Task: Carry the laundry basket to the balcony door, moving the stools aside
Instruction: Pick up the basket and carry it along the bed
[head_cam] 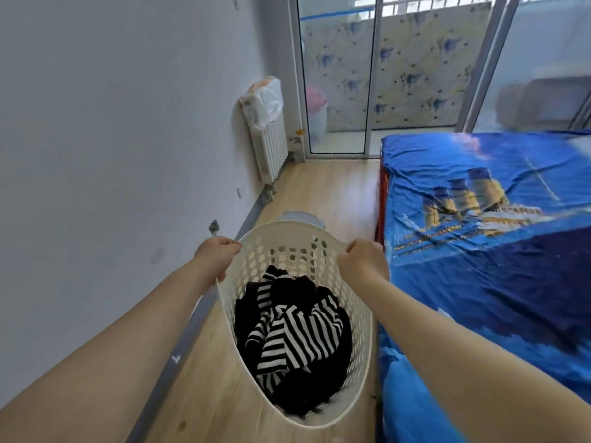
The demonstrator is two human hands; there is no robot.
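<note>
A cream plastic laundry basket (297, 314), oval and pierced with round holes, hangs over the pale wood floor (326, 190) between the wall and the bed (479, 251). Black and black-and-white striped clothes (294, 340) lie crumpled inside. The left hand (216, 255) and right hand (363, 260) are closed in fists on opposite sides of the rim, arms stretched forward. A grey stool (300, 216) peeks out just beyond the basket. The glass balcony door (339, 75) stands ahead, beside a white ribbed radiator (270, 145).
</note>
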